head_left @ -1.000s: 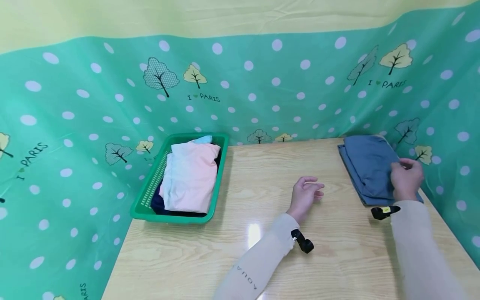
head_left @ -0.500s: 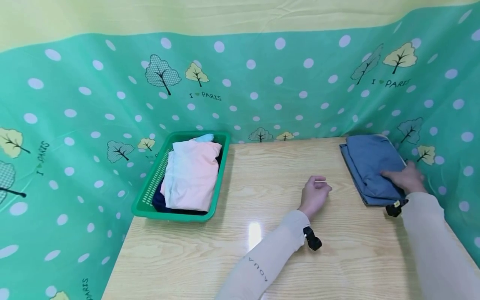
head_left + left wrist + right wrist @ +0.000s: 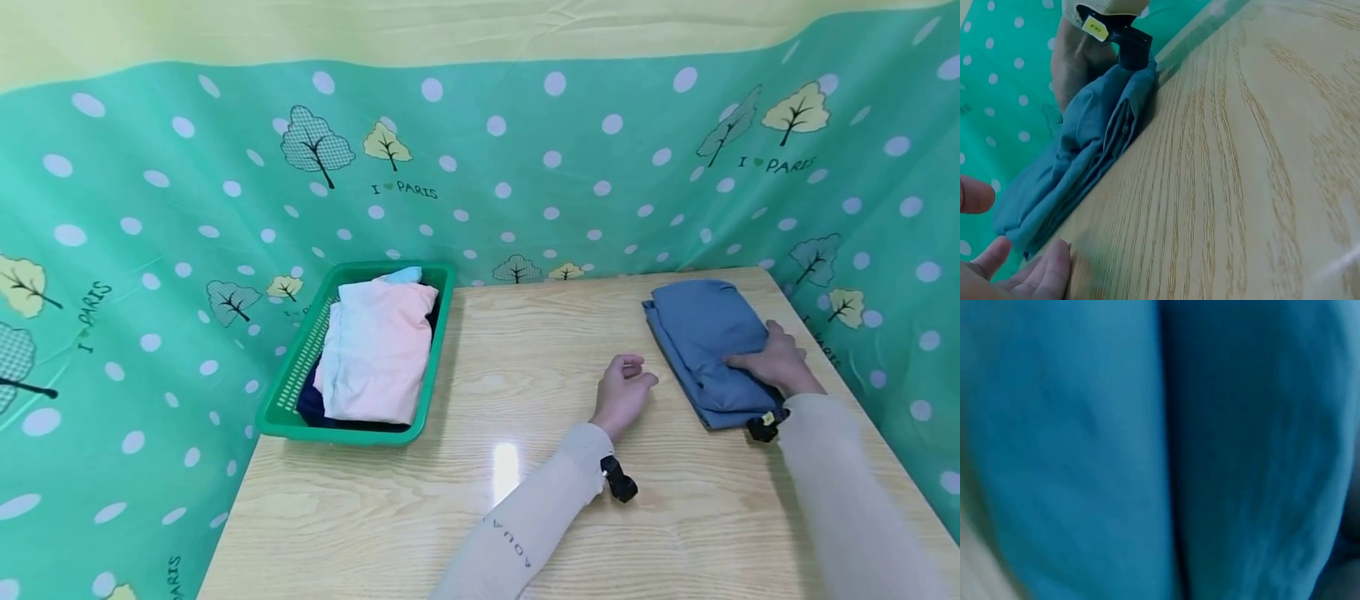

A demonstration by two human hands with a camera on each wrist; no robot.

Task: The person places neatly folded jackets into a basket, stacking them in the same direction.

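Observation:
A folded blue garment (image 3: 693,333) lies on the right part of the table. My right hand (image 3: 778,362) holds its right edge, the thumb across the top and the fingers along the far side. Seen from the left wrist, the layered folds of the same garment (image 3: 1079,147) rise in front of the right hand (image 3: 1079,65), whose fingertips are hidden. Blue cloth (image 3: 1072,444) fills the right wrist view, close and blurred. Left of the garment, my left hand (image 3: 624,396) hovers near the table with loosely bent fingers and nothing in them.
A green plastic basket (image 3: 431,392) stands at the left of the wooden table (image 3: 525,350). Inside it lies a folded pink and pale blue garment (image 3: 382,350) over darker cloth. A green dotted curtain (image 3: 517,167) hangs behind and along both sides.
My right hand has shifted its thumb onto the garment's top and slid the garment left, away from the curtain and a little nearer. The left hand has moved slightly right.

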